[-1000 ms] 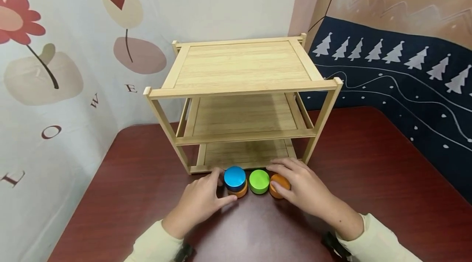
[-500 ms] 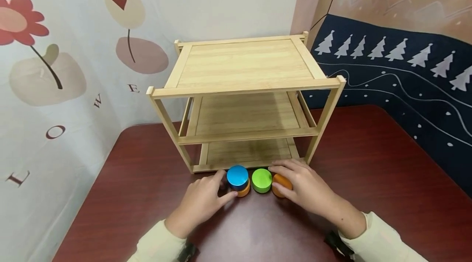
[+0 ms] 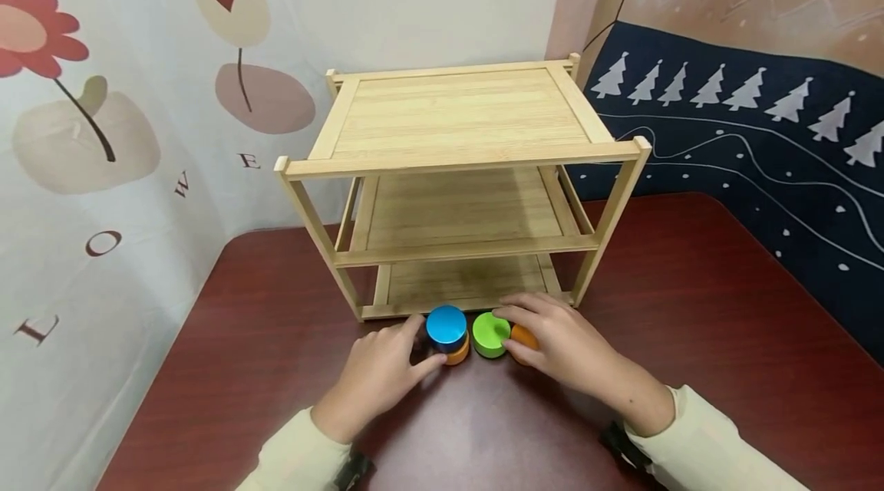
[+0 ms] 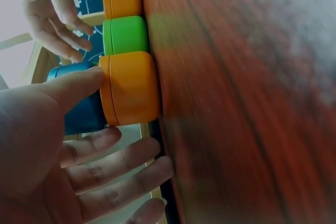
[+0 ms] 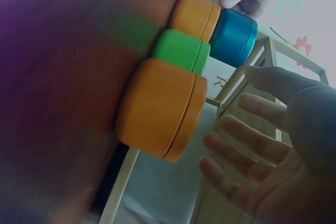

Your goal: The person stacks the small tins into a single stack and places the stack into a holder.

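Red-brown desk (image 3: 697, 291); three-tier wooden rack (image 3: 459, 113) toward its far edge. Left hand (image 3: 376, 364): fingers parted, thumb at left orange jar (image 4: 131, 90), grip force unclear. Right hand (image 3: 562, 339): fingers wide, holding nothing, just beside right orange jar (image 5: 157, 109). Jars midway between desk's side edges, before rack; blue jar (image 3: 446, 325) atop left orange, green jar (image 3: 490, 334) in middle.

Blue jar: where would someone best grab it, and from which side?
Probably by its side wall, pinched across the middle, coming down from above. The blue jar is round, with nothing on top, and stands on an orange jar, higher than the green jar, so its wall should be easy to reach.
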A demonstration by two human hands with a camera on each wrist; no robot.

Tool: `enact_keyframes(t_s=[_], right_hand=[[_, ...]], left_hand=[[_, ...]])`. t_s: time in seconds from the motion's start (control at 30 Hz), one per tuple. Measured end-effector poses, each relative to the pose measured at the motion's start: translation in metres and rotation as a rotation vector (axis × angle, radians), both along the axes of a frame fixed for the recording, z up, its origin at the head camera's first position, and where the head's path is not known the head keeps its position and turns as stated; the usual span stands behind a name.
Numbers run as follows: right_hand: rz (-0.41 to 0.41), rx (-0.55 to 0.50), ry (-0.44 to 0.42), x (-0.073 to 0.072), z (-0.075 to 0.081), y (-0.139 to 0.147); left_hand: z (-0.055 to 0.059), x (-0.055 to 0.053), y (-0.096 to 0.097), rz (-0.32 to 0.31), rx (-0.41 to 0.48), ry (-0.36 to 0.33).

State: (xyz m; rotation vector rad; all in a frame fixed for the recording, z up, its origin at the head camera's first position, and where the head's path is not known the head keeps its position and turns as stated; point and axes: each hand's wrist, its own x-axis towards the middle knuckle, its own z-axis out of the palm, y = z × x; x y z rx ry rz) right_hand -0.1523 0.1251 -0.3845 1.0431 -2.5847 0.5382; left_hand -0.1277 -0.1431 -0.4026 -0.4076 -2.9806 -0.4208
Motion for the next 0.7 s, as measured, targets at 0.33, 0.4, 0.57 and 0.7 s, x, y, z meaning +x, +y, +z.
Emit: enact_keyframes(t_s=[0.33, 0.4, 0.57, 0.7], right_hand=[[0.030, 0.066, -0.047, -0.0019, 0.0018, -0.0014], [0.039, 0.068, -0.050, -0.0024, 0.0007, -0.0009], [0.053, 0.066, -0.066, -0.0038, -0.0015, -0.0005], [0.056, 0.085, -0.080, -0.0049, -0.0020, -0.0003]], left_hand=[[-0.0003, -0.0009, 0.0009, -0.008, 0.001, 0.021], [-0.0009, -0.0013, 0.0004, -0.011, 0.005, 0.024], [-0.0020, -0.0016, -0.0008, -0.021, 0.005, 0.032], [-0.0025, -0.0020, -0.0017, -0.024, -0.016, 0.044]])
